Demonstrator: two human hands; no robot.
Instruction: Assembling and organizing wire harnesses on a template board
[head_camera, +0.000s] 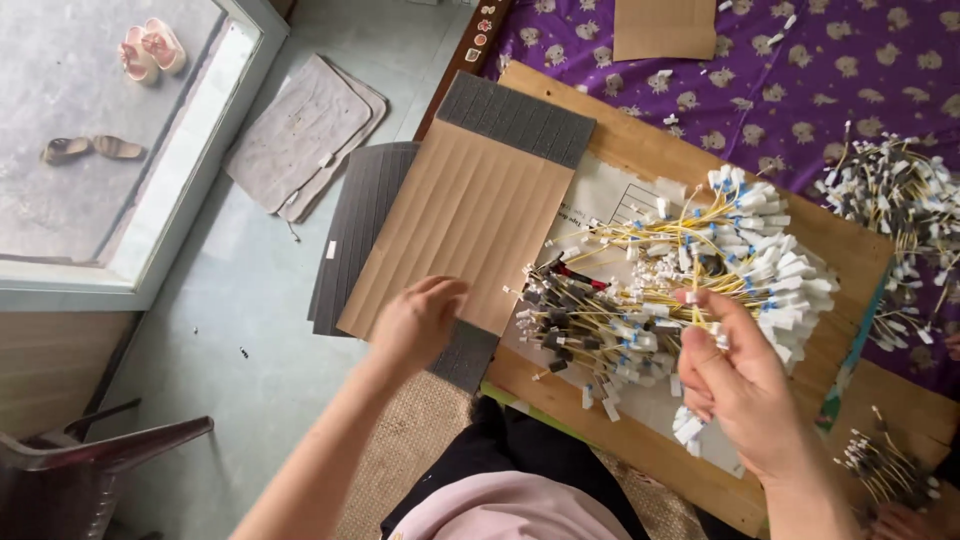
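Left hand (418, 322): fingers curled loosely, resting on the lower edge of the cardboard sheet (465, 215); whether it grips the sheet cannot be told.
Right hand (738, 375): fingers pinched on a few yellow wires (700, 300) lifted from the pile, white plugs dangling below the palm.
Wire pile (665, 275): heap of short yellow wires with white and dark end plugs, lying on paper in the middle of the wooden board (640, 150), just right of the cardboard sheet.
Cardboard sheet: brown, ribbed, tilted, a dark grey foam strip (515, 118) at its far end and another by the left hand; overhangs the board's left edge.
Dark sheet (355, 230): grey ribbed panel under the cardboard, sticking out over the floor.
Second wire heap (900, 200): on the purple patterned cloth (800, 80), right of the board, apart from the main pile.
Small bundle (885, 470): near the board's lower right corner.
Floor: grey mat (305, 130) by a doorway, sandals (150, 48) outside, dark chair (90, 460) at lower left.
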